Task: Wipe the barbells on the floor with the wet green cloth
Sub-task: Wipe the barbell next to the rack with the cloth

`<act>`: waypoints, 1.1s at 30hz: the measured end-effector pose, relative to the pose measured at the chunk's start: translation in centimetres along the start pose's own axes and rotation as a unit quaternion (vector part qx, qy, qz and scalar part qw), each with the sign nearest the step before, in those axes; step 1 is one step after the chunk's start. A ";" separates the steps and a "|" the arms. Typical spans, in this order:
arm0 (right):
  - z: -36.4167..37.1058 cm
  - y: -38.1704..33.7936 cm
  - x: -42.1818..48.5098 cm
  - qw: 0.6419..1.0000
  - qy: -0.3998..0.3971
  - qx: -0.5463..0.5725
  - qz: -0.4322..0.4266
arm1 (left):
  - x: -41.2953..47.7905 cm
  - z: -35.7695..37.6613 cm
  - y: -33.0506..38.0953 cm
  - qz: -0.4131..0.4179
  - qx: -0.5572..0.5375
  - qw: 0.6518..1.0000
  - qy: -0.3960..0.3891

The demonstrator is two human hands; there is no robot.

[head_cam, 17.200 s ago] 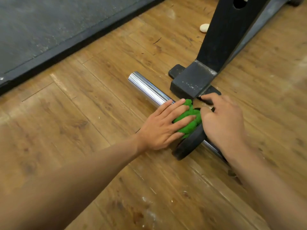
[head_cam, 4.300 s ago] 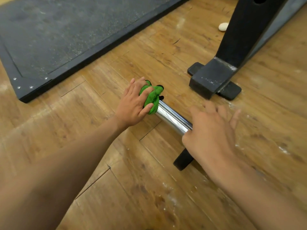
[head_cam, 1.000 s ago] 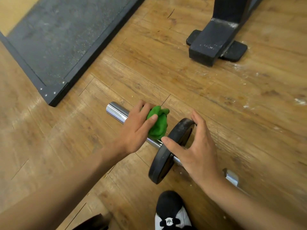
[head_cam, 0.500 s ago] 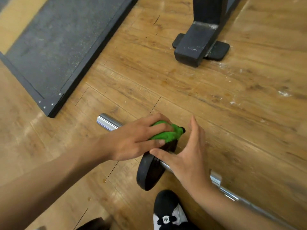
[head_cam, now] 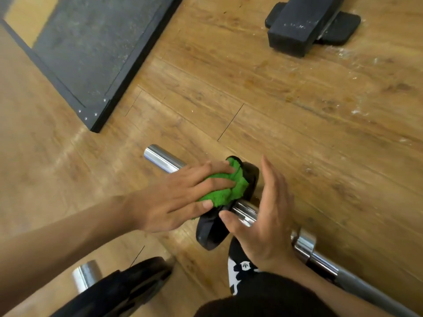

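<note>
Green cloth [head_cam: 225, 186], black plate [head_cam: 211, 232], chrome barbell [head_cam: 161, 157].

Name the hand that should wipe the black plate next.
Left. The left hand presses the green cloth against the plate; the right hand holds no cloth, open over the bar.

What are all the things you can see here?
green cloth: one, green, against the weight plate.
barbell: one, silver, on the floor, middle.
weight plate: one, black, on that barbell.
second barbell: one, silver with black plates, bottom left.
mat: one, dark grey, top left.
rack foot: one, black, top right.
floor: one, brown wood, underneath everything.
shoe: one, black and white, bottom middle.
left hand: one, pressing the cloth.
right hand: one, fingers straight, beside the plate.
</note>
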State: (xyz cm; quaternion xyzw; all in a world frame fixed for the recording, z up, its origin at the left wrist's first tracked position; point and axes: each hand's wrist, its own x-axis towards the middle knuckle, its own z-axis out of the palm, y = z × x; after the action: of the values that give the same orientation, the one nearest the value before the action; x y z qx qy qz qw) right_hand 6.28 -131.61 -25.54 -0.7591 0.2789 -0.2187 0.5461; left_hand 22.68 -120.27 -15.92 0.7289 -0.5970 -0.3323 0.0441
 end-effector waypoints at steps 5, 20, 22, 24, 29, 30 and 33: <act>0.0 0.2 0.5 0.999 0.026 0.005 0.024 | 4.6 0.7 0.7 0.002 0.050 0.998 0.046; 0.7 0.7 1.2 0.998 0.025 0.002 0.057 | -6.1 5.4 -3.5 -0.084 -0.023 0.984 0.157; 0.7 0.8 1.5 0.998 0.023 0.002 0.056 | -4.7 5.2 -3.4 -0.095 -0.069 0.969 0.217; 0.8 0.8 1.8 0.998 0.021 0.014 0.055 | -4.0 3.6 -3.3 -0.105 -0.088 0.954 0.268; -0.7 0.8 3.7 0.996 0.001 -0.007 0.091 | -2.4 -1.5 -2.8 -0.194 -0.105 0.933 0.284; -1.4 0.6 4.2 0.995 -0.012 -0.037 0.092 | -1.7 -2.3 -2.4 -0.210 -0.117 0.927 0.287; -4.0 -1.5 6.0 0.984 -0.071 -0.146 0.071 | -0.3 -4.6 -1.3 -0.237 -0.146 0.921 0.274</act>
State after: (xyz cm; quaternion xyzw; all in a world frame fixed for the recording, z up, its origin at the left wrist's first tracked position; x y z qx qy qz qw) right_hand 8.55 -138.05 -22.76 -0.8227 0.3214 -0.0814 0.4617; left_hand 26.26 -121.18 -12.86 0.8969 -0.3163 -0.2038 0.2323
